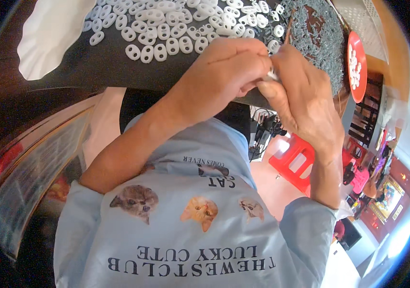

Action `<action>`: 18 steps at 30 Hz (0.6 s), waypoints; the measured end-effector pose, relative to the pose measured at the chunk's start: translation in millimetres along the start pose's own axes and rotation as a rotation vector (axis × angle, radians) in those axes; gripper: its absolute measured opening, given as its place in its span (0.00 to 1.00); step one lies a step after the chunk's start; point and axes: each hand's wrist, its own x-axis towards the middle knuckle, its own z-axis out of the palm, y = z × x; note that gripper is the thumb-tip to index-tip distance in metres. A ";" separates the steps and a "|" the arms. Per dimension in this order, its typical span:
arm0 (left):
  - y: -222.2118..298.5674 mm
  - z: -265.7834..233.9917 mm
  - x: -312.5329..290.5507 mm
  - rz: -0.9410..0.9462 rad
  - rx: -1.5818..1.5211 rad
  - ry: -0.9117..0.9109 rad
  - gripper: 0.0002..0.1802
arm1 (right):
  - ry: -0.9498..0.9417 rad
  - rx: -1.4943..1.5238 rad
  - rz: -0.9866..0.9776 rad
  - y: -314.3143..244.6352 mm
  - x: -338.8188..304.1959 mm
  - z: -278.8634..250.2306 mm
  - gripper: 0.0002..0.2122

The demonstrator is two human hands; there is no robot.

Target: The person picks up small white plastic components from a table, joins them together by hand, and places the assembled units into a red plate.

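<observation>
My left hand (226, 69) and my right hand (303, 89) meet at the near edge of the dark table (104, 67). Both are closed, fingertips pinched together around a small white plastic piece (271, 75). Fingers cover most of that piece, so its full shape is hidden. Just beyond my left hand spreads a pile of white oval plastic pieces (172, 46), each with two holes. Behind my right hand lies a heap of small grey parts (327, 48) that look like little springs.
A crumpled white sheet or bag (51, 38) lies at the table's left. A red dish (362, 79) with small white pieces stands at the right edge. Below, on the floor, is a red plastic stool (289, 156).
</observation>
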 end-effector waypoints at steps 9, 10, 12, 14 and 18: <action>-13.4 -6.0 5.0 0.182 0.130 -0.043 0.16 | 0.096 0.075 -0.060 5.3 4.1 10.1 0.12; -11.9 -7.7 5.3 0.029 -0.070 -0.068 0.14 | 0.096 0.054 -0.097 7.0 4.9 10.9 0.11; -14.6 -11.1 3.3 -0.003 -0.166 -0.051 0.14 | 0.116 0.016 -0.099 2.4 7.1 10.1 0.10; -12.0 -5.7 -0.3 -0.035 -0.256 0.049 0.15 | 0.103 0.001 -0.174 6.5 6.0 7.4 0.10; -6.7 -14.5 -1.6 -0.090 -0.305 -0.071 0.17 | 0.150 0.082 -0.275 9.0 10.2 6.1 0.09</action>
